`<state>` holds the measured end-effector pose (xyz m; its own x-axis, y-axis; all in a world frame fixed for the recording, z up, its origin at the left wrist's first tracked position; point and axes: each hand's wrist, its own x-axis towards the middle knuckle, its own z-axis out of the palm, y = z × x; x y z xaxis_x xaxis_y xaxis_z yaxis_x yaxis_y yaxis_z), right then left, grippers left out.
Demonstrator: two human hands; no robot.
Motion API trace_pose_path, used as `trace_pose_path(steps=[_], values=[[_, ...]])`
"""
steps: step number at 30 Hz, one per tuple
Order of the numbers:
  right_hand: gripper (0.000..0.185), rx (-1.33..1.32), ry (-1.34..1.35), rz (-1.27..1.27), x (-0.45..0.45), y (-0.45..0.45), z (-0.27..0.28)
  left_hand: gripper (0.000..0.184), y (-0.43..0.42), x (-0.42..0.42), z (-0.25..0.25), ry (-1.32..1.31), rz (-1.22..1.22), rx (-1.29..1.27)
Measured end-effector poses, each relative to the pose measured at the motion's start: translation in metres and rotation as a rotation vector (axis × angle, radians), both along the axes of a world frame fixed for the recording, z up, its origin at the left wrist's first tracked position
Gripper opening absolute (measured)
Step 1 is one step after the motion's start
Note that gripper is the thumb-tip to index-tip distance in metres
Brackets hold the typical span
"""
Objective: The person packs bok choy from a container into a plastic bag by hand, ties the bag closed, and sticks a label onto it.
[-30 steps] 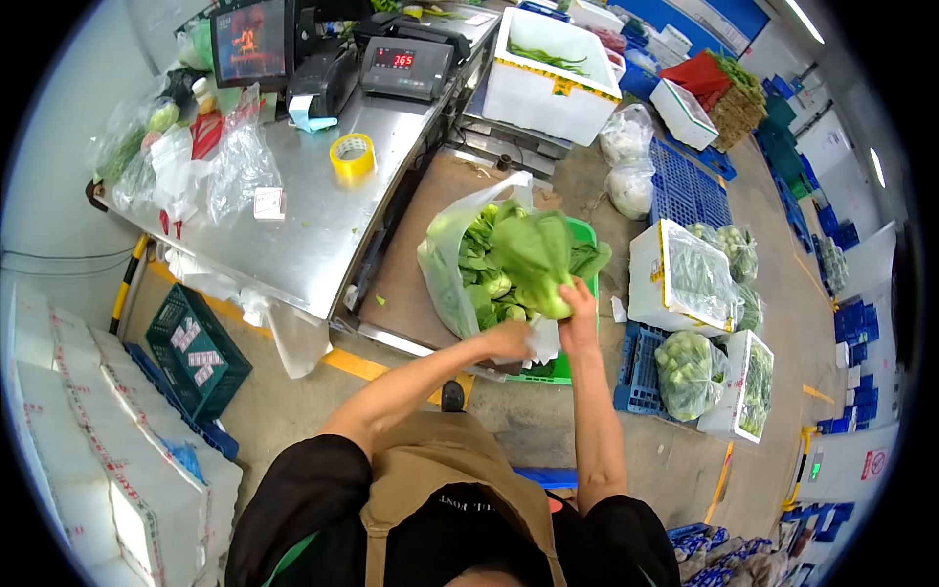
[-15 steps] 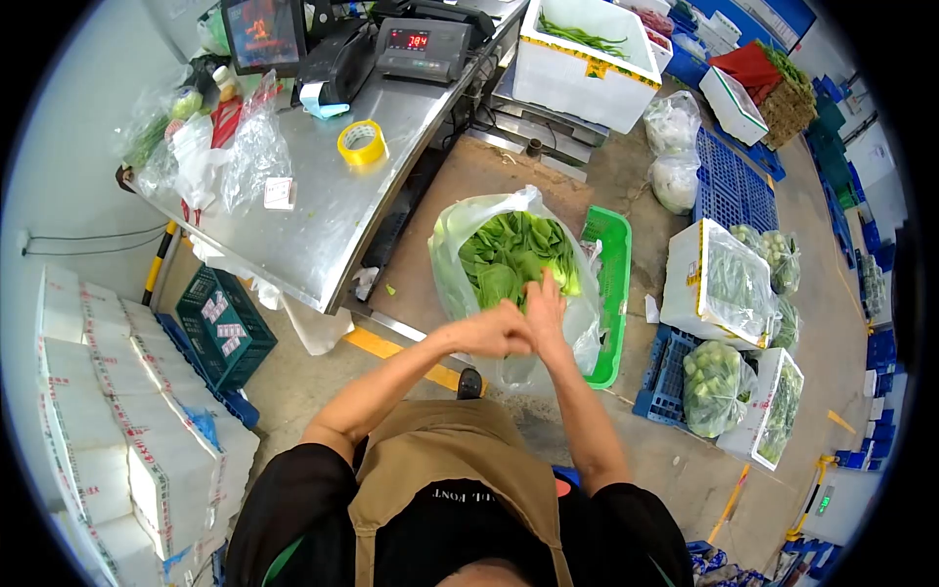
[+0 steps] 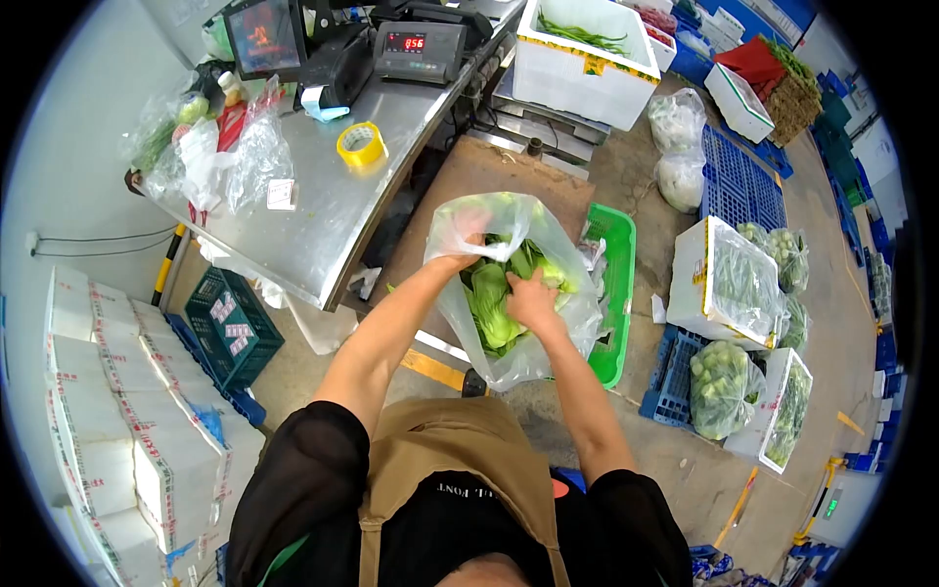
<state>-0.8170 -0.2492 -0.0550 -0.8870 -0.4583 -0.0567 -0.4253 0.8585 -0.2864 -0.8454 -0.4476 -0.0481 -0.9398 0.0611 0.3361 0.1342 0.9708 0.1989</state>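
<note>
A clear plastic bag [image 3: 572, 338] of leafy green bok choy [image 3: 494, 303] rests on a brown platform [image 3: 469, 166] in front of me. My left hand [image 3: 473, 233] reaches into the bag's far left side, under a fold of film that blurs its fingers. Inside the bag my right hand [image 3: 533, 299] is on the greens, its fingers curled among the leaves and stalks. Some leaves are hidden by the film and my hands. Close to the bag's right side stands a green plastic basket [image 3: 618, 293].
A steel table [image 3: 333, 220] at the left holds yellow tape [image 3: 361, 145], plastic bags and a digital display [image 3: 406, 44]. A white foam box [image 3: 582, 83] of green vegetables stands beyond. To the right are bagged vegetables [image 3: 724, 386] and blue pallets [image 3: 738, 176]. Foam boxes [image 3: 117, 391] are stacked left.
My hands were together over the bag's near side; now they are apart, the left inside its far left. The bag's film has folded over the greens. The display went from 784 to 856.
</note>
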Motion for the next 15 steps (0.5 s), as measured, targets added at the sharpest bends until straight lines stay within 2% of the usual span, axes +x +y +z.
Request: trace_pose_path(steps=[1,2,5,6,9,10,15], values=[[0.030,-0.087,-0.034,0.001,-0.005,0.003,0.029,0.029,-0.003,-0.005,0.005,-0.008,-0.038,-0.073],[0.026,-0.173,-0.070,0.002,-0.011,0.004,0.044,0.027,-0.005,-0.009,0.011,-0.160,0.016,-0.064],[0.020,-0.521,0.320,0.071,-0.031,-0.002,0.044,0.028,-0.011,-0.002,0.036,-0.246,-0.084,0.120],[0.020,-0.496,0.177,0.118,-0.037,-0.006,0.040,0.028,-0.016,-0.004,0.036,-0.252,-0.096,0.147],[0.021,-0.455,0.216,0.183,-0.043,-0.026,0.022,0.028,-0.029,0.000,0.043,-0.116,-0.242,0.218],[0.022,-0.478,0.322,0.177,-0.043,-0.036,0.017,0.026,-0.034,-0.002,0.041,-0.208,-0.242,0.192],[0.025,-0.376,0.345,0.064,-0.047,-0.067,0.002,0.027,-0.041,-0.008,0.034,-0.250,-0.272,0.325]])
